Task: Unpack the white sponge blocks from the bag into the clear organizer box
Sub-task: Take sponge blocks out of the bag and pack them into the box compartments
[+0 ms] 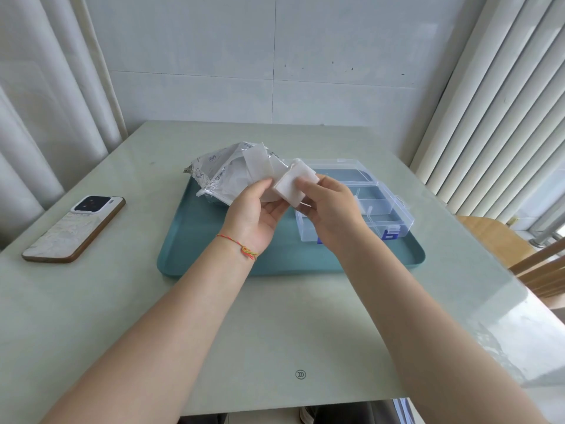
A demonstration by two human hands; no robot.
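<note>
At frame centre, over a teal tray [195,255] on the pale green surface [275,332], the left hand [255,214] grips the bag [223,172]; the right hand [331,209] pinches a sponge block [295,185] beside the open box [376,206]. A phone [73,229] lies left; blinds [495,102] hang right.

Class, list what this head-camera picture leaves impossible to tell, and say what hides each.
1. How many sponge blocks remain in the bag: head view, crinkled plastic hides them.
2. Near-left compartments of the organizer box: right hand covers them.
3. Print on the bag: too small.
4. Phone screen: lies face down.
</note>
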